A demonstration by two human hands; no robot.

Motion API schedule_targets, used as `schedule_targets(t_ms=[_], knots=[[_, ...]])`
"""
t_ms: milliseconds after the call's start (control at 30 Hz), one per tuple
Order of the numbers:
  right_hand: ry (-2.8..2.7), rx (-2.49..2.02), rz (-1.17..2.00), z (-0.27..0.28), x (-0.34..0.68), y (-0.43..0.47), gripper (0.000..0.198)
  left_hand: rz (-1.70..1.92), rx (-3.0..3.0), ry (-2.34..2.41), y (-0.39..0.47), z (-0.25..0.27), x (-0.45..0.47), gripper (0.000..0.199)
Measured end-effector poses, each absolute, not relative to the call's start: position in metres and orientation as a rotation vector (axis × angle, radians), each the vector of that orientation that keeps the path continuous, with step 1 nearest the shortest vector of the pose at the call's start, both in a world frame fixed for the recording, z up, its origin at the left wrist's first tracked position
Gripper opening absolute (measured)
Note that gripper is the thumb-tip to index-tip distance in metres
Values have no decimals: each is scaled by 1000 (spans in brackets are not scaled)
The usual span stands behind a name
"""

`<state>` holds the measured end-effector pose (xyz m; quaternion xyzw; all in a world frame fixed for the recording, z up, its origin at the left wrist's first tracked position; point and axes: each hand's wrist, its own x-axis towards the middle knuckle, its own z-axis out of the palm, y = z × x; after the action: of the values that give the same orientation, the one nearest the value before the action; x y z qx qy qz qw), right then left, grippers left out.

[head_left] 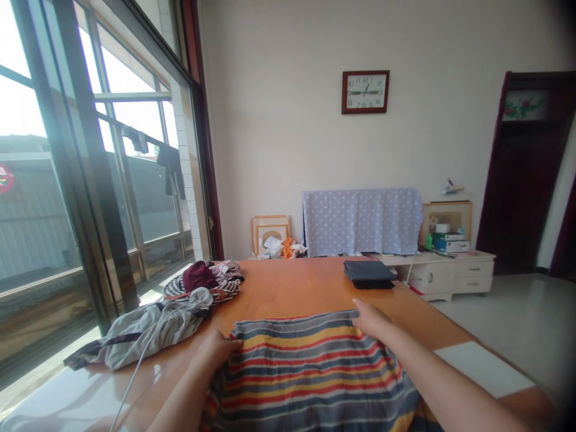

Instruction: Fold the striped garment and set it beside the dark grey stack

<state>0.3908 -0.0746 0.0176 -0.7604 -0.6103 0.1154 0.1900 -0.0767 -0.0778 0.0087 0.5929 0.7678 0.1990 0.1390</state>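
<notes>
A striped cloth in grey, red, yellow and dark blue spreads out in front of me, its near part cut off by the bottom edge of the view. Whether it is a shirt or some other garment, I cannot tell. My left hand pinches its far left corner, thumb on top. At the far right corner, my right hand grips the same edge, with the thumb pointing forward. Between both hands the far edge is stretched nearly straight, with small creases in the fabric.
Crumpled clothes lie along the wooden table's left side, with a thin white cord running over them. Folded dark cloth rests at the far right. A white sheet lies near the right edge. Windows stand left.
</notes>
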Motion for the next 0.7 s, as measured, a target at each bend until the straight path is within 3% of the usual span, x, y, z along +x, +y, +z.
schedule_targets(t_ms=[100, 167, 300, 400, 700], knots=[[-1661, -2182, 440, 15, 388, -54, 69, 483, 1729, 2192, -78, 18, -66, 16], [-1625, -2236, 549, 11, 387, -45, 56, 463, 1766, 2186, -81, 26, -59, 9], [-1585, -2292, 709, 4, 386, -37, 23, 473, 1875, 2219, -90, 38, -49, 10], [-1579, -2259, 756, 2, 387, -36, 10, 437, 1983, 2252, -93, 44, -42, 10], [-1553, -2063, 686, 16, 405, -12, 6, 510, 1870, 2223, -73, 61, -27, 13]])
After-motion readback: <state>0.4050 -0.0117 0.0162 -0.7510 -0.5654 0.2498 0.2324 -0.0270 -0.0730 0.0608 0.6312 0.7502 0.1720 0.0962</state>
